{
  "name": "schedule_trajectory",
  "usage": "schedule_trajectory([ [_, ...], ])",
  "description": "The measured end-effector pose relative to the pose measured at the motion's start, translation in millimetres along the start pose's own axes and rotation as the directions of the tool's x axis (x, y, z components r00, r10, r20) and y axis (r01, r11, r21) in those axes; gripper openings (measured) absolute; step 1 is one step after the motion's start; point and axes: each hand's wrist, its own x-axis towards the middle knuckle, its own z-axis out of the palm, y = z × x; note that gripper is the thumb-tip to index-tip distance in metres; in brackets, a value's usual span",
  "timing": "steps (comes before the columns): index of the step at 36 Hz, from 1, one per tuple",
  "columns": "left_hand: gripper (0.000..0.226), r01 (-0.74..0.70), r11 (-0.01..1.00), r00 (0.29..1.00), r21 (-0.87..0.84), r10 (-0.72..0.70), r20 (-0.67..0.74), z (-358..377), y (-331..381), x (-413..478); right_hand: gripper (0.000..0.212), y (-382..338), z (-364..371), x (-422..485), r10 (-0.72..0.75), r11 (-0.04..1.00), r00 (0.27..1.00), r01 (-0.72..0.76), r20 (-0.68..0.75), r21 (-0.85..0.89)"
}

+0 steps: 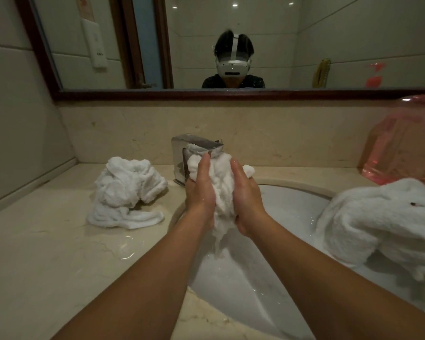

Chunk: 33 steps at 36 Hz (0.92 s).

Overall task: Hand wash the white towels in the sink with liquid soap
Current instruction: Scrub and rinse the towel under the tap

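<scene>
Head view: both hands are raised over the sink (292,204), just in front of the chrome faucet (196,144). Between them is a bunched wet towel (222,190). The left hand (201,190) and the right hand (247,195) clasp it from either side, palms facing each other, fingers reaching up along the cloth and the right thumb dug into it low down. A tail of the cloth hangs below the wrists, and water seems to run off it into the basin.

To the left of the hands, a second towel (127,190) lies crumpled on the counter (47,253), with a small puddle nearer the person. It looks wrung and twisted, so it is probably washed already. To the right of the hands, a third towel (378,217) is draped over the basin's rim, fluffier and with a dark speck on it. I judge that it is still waiting its turn. Beyond it stands a pink plastic bag (402,148).

No soap bottle can be made out, and there is no clear lather. The work looks about midway: one towel done, one being scrubbed or squeezed out, and one left to do.
</scene>
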Motion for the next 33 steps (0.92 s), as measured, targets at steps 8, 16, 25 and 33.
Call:
schedule_trajectory([
  [8,0.019,-0.206,0.97,0.972,0.132,0.219,-0.09,13.9,-12.5,-17.7,0.051,0.1,3.7,-3.5,-0.22,0.969,0.922,0.169,-0.32,-0.181],
  [16,0.034,-0.265,0.922,0.943,0.283,0.309,-0.125,15.4,-1.8,-24.4,0.032,-4.0,1.0,0.5,-0.325,0.915,0.889,0.21,-0.321,-0.345],
  [25,0.016,-0.254,0.912,0.941,0.322,0.31,-0.138,13.1,-4.4,-15.5,0.033,-12.9,-1.4,-1.3,-0.241,0.938,0.917,0.135,-0.317,-0.32],
  [33,0.036,-0.205,0.922,0.964,0.329,0.248,-0.092,14.4,-9.4,-10.3,0.028,-1.8,-0.2,4.3,-0.166,0.963,0.927,0.079,-0.337,-0.257],
])
